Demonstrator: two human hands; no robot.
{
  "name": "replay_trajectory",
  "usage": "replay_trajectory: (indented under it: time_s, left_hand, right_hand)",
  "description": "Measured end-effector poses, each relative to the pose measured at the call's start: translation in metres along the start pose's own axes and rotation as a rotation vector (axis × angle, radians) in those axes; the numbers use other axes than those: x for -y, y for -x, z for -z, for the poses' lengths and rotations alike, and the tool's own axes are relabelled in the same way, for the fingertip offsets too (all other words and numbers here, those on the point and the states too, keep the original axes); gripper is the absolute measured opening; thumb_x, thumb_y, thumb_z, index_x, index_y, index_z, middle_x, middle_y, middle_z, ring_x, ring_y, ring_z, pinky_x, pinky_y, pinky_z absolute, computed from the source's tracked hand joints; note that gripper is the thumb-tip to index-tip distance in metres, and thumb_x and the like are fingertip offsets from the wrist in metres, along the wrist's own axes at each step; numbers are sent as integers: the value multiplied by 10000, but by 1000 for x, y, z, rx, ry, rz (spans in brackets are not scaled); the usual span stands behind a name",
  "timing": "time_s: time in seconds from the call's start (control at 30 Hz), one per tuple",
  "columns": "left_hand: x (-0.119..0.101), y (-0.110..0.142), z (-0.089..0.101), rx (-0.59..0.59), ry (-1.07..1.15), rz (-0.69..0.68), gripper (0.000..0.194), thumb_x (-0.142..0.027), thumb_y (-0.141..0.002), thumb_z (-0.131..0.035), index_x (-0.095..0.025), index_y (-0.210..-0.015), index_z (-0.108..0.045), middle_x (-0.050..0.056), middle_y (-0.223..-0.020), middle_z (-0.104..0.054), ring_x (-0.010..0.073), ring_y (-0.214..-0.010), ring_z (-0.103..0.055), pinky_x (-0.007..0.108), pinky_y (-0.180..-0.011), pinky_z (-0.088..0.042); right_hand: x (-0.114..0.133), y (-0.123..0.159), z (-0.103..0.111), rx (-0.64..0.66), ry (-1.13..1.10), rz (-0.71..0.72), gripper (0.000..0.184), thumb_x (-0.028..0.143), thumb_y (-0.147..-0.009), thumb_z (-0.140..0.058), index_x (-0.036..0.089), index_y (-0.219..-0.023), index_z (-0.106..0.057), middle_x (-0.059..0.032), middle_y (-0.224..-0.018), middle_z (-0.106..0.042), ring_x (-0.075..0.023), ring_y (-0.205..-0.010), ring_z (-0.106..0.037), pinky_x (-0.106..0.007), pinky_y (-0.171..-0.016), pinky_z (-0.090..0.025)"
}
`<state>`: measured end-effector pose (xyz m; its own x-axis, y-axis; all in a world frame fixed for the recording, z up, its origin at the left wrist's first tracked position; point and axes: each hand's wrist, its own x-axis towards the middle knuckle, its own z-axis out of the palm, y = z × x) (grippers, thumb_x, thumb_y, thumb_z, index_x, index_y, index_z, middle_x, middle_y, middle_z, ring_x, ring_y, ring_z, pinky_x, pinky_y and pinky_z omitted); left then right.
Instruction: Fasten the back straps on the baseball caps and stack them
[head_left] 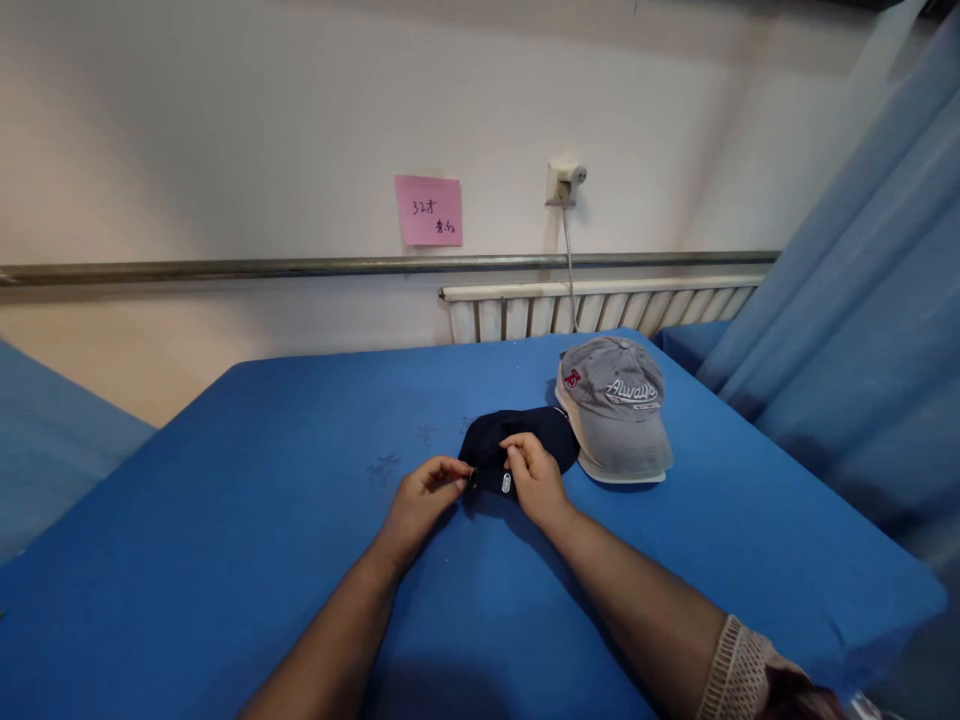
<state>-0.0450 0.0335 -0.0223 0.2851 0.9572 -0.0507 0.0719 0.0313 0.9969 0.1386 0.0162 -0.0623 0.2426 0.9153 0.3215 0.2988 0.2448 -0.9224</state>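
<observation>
A dark navy cap point(525, 432) lies flat on the blue table point(262, 560), its back strap turned toward me. My left hand point(421, 500) pinches the strap's left end with closed fingers. My right hand point(534, 478) grips the strap beside a small metal buckle, fingers curled on the fabric. A grey cap point(616, 405) with white lettering and a red emblem rests just right of the navy one, touching its edge.
A pink sticky note point(428, 210) hangs on the white wall, with a wall socket and cord point(564, 185) to its right. A white radiator point(600, 308) stands behind the table. Blue curtains point(862, 300) hang at the right.
</observation>
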Motion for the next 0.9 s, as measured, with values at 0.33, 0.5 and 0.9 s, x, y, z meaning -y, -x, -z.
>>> replay_trajectory:
  time_s: [0.33,0.5,0.9]
  left_hand:
    - [3,0,-5,-38,-402,-192,97,-275,-770,-675,-223,-833,-727,-12,-704,-643,153,-648,-549,248,-644,-427]
    - [0,3,-5,-42,-385,-276,97,-209,-758,-667,-222,-823,-737,1,-772,-666,144,-687,-559,244,-682,-435]
    - [5,-8,14,-300,-280,-40,84,-284,-707,-677,-204,-692,-653,7,-635,-616,168,-614,-553,254,-602,-427]
  right_hand:
    - [21,11,12,148,159,273,272,293,-874,-591,201,-1130,-602,-58,-960,-659,-203,-887,-629,-342,-831,-491]
    - [29,16,12,298,242,368,265,269,-879,-640,247,-1143,-644,-71,-1084,-645,-223,-1018,-609,-384,-912,-484]
    - [28,17,9,33,-67,286,84,253,-889,-606,234,-912,-685,-24,-851,-649,-171,-806,-630,-301,-754,-507]
